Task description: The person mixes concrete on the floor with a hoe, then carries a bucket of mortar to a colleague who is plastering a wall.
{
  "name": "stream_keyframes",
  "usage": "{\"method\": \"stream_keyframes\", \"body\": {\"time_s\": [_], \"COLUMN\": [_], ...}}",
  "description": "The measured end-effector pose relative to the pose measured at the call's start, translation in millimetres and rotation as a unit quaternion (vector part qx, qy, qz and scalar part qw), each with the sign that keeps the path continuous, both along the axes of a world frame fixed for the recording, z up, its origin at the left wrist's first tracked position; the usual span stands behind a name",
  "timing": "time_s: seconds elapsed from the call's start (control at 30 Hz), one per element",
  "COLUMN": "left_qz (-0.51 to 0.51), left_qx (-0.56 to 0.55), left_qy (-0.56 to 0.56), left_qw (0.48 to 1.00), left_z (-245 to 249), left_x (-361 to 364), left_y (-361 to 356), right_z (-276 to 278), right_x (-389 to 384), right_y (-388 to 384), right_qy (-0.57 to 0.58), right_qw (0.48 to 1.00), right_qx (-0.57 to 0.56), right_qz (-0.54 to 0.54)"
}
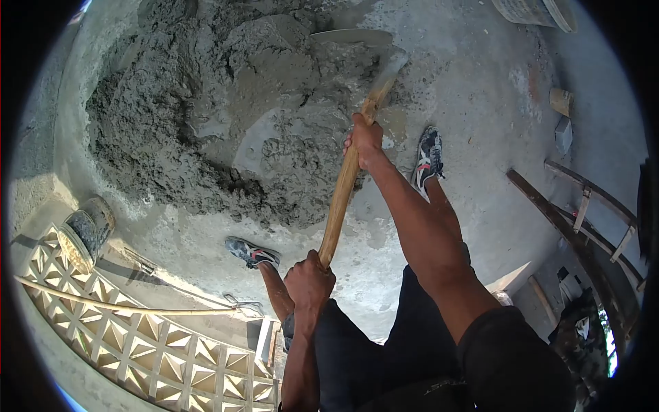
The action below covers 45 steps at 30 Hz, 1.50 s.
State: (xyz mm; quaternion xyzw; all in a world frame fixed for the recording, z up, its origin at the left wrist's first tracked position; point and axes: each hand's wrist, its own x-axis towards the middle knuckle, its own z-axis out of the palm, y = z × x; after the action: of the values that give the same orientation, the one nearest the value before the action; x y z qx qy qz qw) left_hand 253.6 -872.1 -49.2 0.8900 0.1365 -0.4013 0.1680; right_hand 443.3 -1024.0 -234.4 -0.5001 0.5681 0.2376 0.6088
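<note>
A hoe with a pale wooden handle [338,206] runs up from between my legs. My left hand [309,283] is closed around the lower end of the handle. Farther up, my right hand [364,141] wraps round the same handle near the blade end. The hoe's metal blade [353,36] lies at the far right side of a large heap of wet grey mortar [158,130], its lower part hidden in the mix. Smoothed, wet patches show across the middle of the heap.
My shoes [429,154] stand on the concrete floor [480,172] beside the heap. At left is a dirty bucket [86,233], near a patterned block screen [171,364] and a long thin pole [137,307]. A wooden ladder-like frame [583,213] lies right; another bucket [532,10] is top right.
</note>
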Motion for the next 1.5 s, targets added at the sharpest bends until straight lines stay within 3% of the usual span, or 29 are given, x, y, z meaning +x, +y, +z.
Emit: {"method": "stream_keyframes", "body": {"time_s": [0.23, 0.33, 0.4, 0.47, 0.63, 0.73, 0.8, 0.87, 0.9, 0.93, 1.17, 1.33, 1.4, 1.5], "left_qz": [0.034, 0.075, 0.065, 0.030, 0.010, 0.014, 0.014, 0.007, 0.008, 0.009, 0.098, 0.162, 0.186, 0.232], "left_qx": [0.082, 0.047, 0.044, 0.027, -0.033, -0.092, -0.078, -0.062, -0.053, -0.044, 0.022, -0.104, -0.124, -0.136], "left_qy": [0.009, -0.031, -0.043, -0.085, -0.150, -0.105, -0.090, -0.030, -0.010, 0.013, 0.013, 0.037, 0.067, 0.096], "left_qw": [0.996, 0.996, 0.996, 0.996, 0.988, 0.990, 0.993, 0.998, 0.999, 0.999, 0.995, 0.981, 0.972, 0.958], "left_z": [56.2, 83.0, 89.9, 66.6, -4.2, -8.5, -2.6, 13.8, 21.7, 32.4, 92.6, 153.4, 170.0, 159.0], "left_x": [-130.6, -206.7, -212.2, -177.5, 16.0, 62.4, 36.7, -7.4, -31.5, -57.3, -224.7, -289.3, -293.0, -269.3], "left_y": [51.8, 60.4, 49.0, 31.4, -71.0, -94.4, -76.0, -29.7, -4.1, 21.3, 134.1, 171.5, 167.8, 143.2], "right_z": [63.9, 105.3, 117.7, 129.7, 38.9, -15.6, -31.3, -11.8, -22.4, -6.3, 110.8, 215.3, 217.5, 163.7], "right_x": [-121.0, -177.0, -174.2, -139.6, 20.9, 38.7, 14.4, -46.8, -84.1, -107.4, -224.1, -244.7, -232.3, -199.9], "right_y": [58.4, 65.0, 44.9, 13.0, -119.8, -160.8, -151.6, -88.5, -69.5, -33.0, 106.6, 112.5, 105.5, 92.6], "right_qy": [-0.004, 0.010, -0.030, -0.063, -0.152, -0.062, -0.009, 0.037, 0.043, 0.074, 0.015, 0.022, -0.015, 0.003], "right_qw": [0.997, 0.996, 0.992, 0.988, 0.981, 0.988, 0.990, 0.993, 0.990, 0.989, 0.990, 0.984, 0.990, 0.992], "right_qx": [0.072, 0.088, 0.101, 0.098, 0.059, 0.097, 0.096, 0.045, 0.083, 0.047, 0.128, 0.176, 0.135, 0.126], "right_qz": [-0.015, -0.028, -0.063, -0.100, -0.105, -0.104, -0.099, -0.103, -0.108, -0.122, -0.058, 0.009, -0.023, -0.024]}}
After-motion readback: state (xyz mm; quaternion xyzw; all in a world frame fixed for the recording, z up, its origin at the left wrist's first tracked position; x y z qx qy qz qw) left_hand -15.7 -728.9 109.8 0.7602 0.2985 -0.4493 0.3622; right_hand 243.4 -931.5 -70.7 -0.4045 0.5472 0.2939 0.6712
